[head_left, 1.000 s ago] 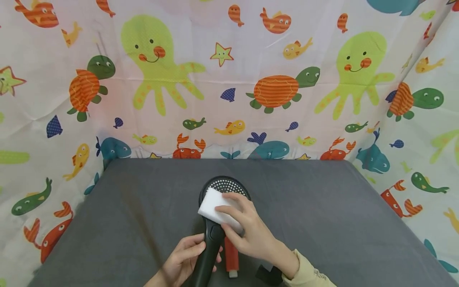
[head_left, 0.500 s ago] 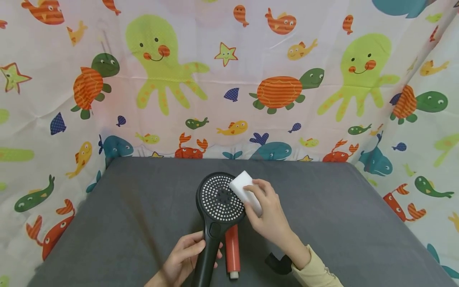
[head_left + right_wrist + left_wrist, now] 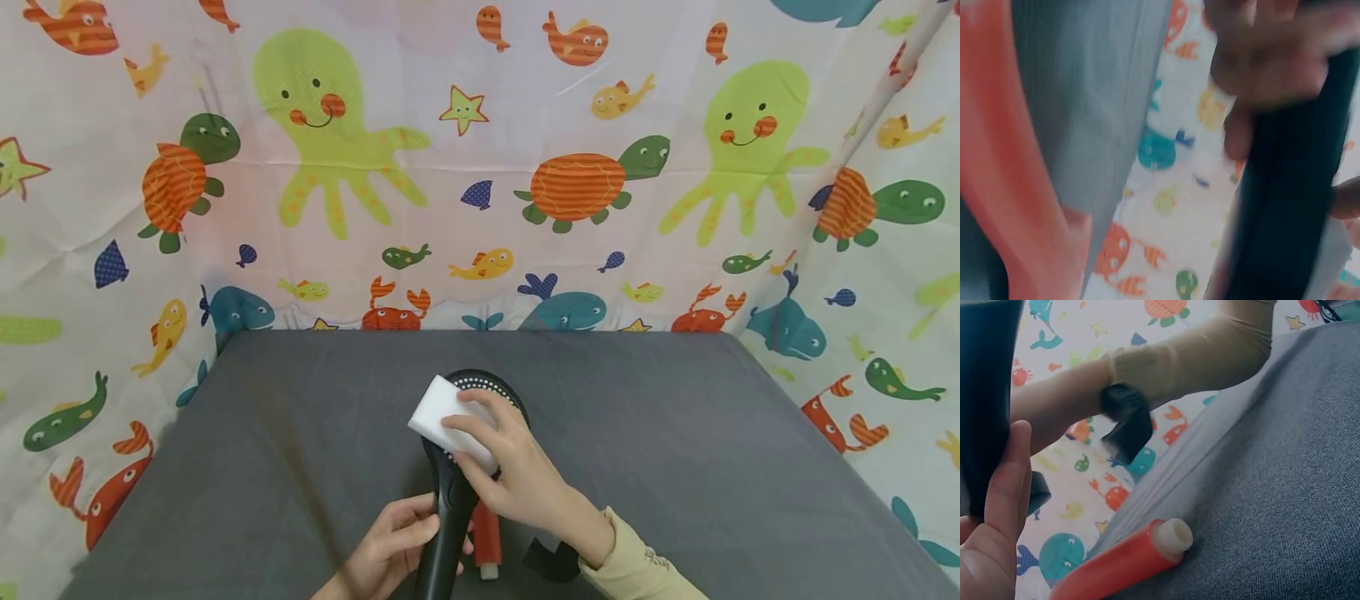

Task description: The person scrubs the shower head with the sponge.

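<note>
A black shower head [image 3: 452,508] is held tilted above the table, its round face dotted with white nozzles. My left hand [image 3: 393,542] grips its handle from the left, fingers wrapped behind. Across the nozzle face lies a white sponge block [image 3: 446,417], pinched between the thumb and fingers of my right hand [image 3: 517,467]. Sponge and hand hide much of the face. In the left wrist view the handle [image 3: 985,406] rises beside my left fingers. The right wrist view is blurred; the handle [image 3: 1285,206] and fingers of the left hand show there.
Below the shower head an orange-red tube [image 3: 487,533] with a whitish end lies on the grey cloth-covered table [image 3: 300,433]. A black strap-like piece [image 3: 553,560] sits by the right wrist. A sea-animal curtain [image 3: 480,208] hangs behind and at both sides.
The right hand moved the sponge right to the edge of the nozzle face, then back left across it. The left hand keeps its grip on the handle, with little shift.
</note>
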Action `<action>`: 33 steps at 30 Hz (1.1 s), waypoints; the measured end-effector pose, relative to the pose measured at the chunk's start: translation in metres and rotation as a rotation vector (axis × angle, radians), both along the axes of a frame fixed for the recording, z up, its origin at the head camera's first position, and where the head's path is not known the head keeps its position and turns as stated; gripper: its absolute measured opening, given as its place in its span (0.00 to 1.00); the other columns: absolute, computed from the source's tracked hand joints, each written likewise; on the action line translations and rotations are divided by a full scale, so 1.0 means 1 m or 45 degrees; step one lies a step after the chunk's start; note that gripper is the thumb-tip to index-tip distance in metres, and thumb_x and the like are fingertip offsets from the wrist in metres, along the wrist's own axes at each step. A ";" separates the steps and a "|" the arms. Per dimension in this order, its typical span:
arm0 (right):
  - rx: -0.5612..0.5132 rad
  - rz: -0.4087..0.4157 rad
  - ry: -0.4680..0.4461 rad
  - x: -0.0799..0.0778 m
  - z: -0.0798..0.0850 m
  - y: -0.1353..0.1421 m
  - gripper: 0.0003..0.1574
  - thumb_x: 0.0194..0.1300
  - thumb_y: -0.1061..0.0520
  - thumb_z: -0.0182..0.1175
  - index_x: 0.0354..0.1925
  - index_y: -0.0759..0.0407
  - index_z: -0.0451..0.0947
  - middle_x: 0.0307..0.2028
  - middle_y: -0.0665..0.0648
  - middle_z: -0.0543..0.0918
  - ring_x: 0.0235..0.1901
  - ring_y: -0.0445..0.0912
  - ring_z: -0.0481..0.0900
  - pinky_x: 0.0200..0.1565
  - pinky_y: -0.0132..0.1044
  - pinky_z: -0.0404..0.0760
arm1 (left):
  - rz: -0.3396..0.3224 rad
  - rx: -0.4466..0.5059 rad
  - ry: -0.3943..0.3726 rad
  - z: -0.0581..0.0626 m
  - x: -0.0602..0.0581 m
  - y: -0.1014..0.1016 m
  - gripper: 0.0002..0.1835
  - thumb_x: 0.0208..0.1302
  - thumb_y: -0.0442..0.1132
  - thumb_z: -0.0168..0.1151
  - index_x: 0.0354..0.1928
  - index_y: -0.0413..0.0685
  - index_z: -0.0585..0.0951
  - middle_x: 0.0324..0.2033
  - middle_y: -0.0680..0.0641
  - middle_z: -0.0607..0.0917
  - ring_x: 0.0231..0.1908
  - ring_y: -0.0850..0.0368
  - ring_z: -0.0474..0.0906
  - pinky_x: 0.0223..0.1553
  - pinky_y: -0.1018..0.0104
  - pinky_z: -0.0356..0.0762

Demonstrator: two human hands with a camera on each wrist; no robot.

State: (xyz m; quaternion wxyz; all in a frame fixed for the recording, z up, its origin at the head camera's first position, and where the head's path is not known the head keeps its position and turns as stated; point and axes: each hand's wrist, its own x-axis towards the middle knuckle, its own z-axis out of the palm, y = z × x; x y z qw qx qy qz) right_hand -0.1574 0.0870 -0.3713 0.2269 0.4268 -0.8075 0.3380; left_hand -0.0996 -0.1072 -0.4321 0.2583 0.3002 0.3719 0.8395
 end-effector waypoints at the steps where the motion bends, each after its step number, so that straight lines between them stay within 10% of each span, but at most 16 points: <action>1: -0.015 -0.021 0.008 -0.004 0.001 0.000 0.22 0.58 0.60 0.62 0.52 0.52 0.75 0.59 0.59 0.66 0.56 0.52 0.65 0.48 0.50 0.72 | -0.008 0.000 -0.001 0.000 0.001 0.001 0.21 0.71 0.29 0.30 0.61 0.30 0.65 0.50 0.41 0.76 0.48 0.51 0.77 0.48 0.56 0.77; 11: -0.167 -0.315 -0.042 -0.016 -0.007 0.024 0.22 0.55 0.66 0.63 0.50 0.59 0.75 0.55 0.66 0.67 0.52 0.56 0.68 0.43 0.50 0.75 | 0.097 -0.063 -0.043 0.004 -0.002 -0.003 0.21 0.73 0.30 0.31 0.63 0.37 0.66 0.48 0.42 0.77 0.48 0.52 0.76 0.49 0.55 0.76; 26: -0.083 0.260 0.056 0.036 -0.017 -0.003 0.23 0.63 0.58 0.57 0.57 0.57 0.69 0.58 0.64 0.62 0.54 0.53 0.65 0.49 0.41 0.76 | 0.291 0.127 -0.059 0.001 -0.004 -0.008 0.25 0.70 0.25 0.30 0.59 0.47 0.73 0.54 0.50 0.76 0.51 0.61 0.71 0.53 0.68 0.71; 33: 0.144 0.544 -0.113 0.054 -0.017 0.014 0.24 0.59 0.60 0.61 0.54 0.49 0.69 0.58 0.55 0.60 0.56 0.46 0.62 0.51 0.27 0.72 | 0.370 0.224 -0.068 0.004 -0.005 -0.015 0.27 0.71 0.26 0.27 0.60 0.48 0.73 0.53 0.47 0.78 0.51 0.57 0.75 0.52 0.65 0.74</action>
